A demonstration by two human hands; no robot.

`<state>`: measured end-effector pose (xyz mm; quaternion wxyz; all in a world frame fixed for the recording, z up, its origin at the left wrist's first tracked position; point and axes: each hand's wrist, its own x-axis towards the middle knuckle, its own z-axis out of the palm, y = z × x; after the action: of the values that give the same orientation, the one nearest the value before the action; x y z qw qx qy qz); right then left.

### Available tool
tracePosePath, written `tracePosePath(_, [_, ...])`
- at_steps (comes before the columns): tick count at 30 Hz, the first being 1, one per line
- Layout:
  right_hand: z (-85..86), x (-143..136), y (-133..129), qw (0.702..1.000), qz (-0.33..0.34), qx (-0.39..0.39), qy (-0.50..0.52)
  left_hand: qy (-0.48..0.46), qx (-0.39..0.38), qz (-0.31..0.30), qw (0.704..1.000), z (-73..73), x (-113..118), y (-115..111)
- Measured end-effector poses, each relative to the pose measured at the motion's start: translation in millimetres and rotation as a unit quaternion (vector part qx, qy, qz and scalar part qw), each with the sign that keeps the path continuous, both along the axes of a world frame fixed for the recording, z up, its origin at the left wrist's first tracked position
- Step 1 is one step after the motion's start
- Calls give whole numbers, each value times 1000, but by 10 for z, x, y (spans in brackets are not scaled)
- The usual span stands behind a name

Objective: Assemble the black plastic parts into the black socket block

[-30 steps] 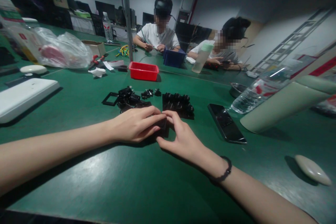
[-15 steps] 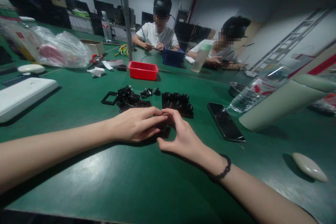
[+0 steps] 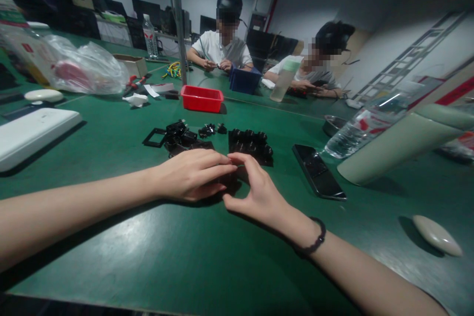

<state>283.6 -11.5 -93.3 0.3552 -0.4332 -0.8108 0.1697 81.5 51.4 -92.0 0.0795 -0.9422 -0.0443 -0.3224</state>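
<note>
As the left hand (image 3: 190, 174) curls, hold unclear, over a dark part (image 3: 230, 181) between the hands, and the right hand (image 3: 259, 185) arches open, thumb free, a slip could jolt the far black pieces (image 3: 251, 145).

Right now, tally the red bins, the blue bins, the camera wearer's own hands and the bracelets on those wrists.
Red bin: 1
Blue bin: 1
Left hand and right hand: 2
Dark bracelet: 1
Total: 5

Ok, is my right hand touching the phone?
No, the phone lies on the green table, with bare tabletop between it and the right hand.
</note>
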Motion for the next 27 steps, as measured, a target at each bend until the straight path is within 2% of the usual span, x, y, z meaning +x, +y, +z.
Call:
tracePosePath(10, [-2,-4,-5,1000,5,-4,6,-12,23,25,999,3,-5,-10])
tracePosePath(19, [-22,7,-4,1000,0,-16,8,3,-16,54,998,5,-23,-6])
tracePosePath(27, [-15,2,1,1000,0,-13,8,15,-6,116,993,46,-23,-31])
